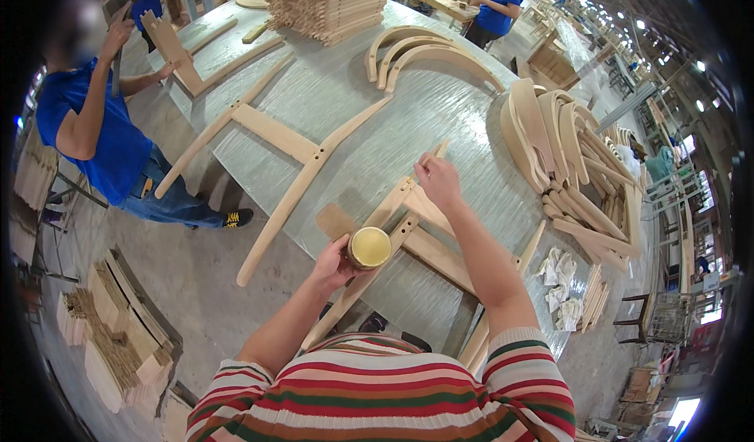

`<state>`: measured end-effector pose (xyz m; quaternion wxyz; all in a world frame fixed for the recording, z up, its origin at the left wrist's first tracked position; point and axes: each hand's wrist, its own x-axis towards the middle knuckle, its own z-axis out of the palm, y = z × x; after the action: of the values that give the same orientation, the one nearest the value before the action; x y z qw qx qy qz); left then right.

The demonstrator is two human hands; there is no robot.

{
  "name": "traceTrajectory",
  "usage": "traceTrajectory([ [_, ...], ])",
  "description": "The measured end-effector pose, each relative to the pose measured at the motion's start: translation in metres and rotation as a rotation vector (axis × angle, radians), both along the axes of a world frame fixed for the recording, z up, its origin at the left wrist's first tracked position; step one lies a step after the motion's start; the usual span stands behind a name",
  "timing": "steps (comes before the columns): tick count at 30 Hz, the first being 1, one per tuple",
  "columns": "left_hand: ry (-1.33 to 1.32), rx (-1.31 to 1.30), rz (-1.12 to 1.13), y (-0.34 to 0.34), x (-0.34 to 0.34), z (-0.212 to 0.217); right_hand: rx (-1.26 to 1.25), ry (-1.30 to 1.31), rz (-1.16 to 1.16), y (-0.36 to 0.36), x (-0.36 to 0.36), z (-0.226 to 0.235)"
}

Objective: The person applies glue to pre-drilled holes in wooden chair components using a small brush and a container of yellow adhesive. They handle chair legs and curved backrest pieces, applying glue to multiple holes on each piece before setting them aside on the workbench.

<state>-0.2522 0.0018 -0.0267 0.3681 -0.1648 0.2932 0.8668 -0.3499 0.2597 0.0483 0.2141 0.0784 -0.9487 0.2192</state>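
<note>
The left hand (333,264) is wrapped round the pot (355,260), held over the rails with its yellow contents (371,245) facing up; the right hand (438,179), apart from it, has curled fingers near the yellow-marked end of a rail (388,204), and I cannot tell whether they grip anything. If this is glue, as it seems, good work probably means keeping the pot level and near the joint, dabbing sparingly and evenly, and wiping stray smears off bare wood promptly

Grey table (471,128), wooden frames (276,134), white rags (559,273)
</note>
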Motion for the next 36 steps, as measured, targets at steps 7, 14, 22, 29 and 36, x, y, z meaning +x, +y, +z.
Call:
traceTrajectory([
  [7, 0.026, -0.016, -0.023, -0.003, 0.001, -0.001, -0.029, -0.151, -0.031, 0.001, 0.001, 0.008],
  [14, -0.039, 0.004, 0.015, -0.007, -0.001, -0.003, -0.100, -0.095, 0.010, -0.007, 0.012, 0.021],
  [22, -0.047, -0.015, 0.017, -0.006, -0.002, -0.006, 0.036, -0.173, -0.036, -0.014, 0.009, 0.010],
  [29, -0.017, -0.076, 0.036, -0.002, -0.007, 0.003, 0.112, -0.168, -0.072, -0.009, 0.016, 0.013],
  [36, -0.017, -0.116, 0.107, 0.002, -0.027, 0.009, -0.644, -0.151, -0.041, -0.025, 0.073, 0.045],
])
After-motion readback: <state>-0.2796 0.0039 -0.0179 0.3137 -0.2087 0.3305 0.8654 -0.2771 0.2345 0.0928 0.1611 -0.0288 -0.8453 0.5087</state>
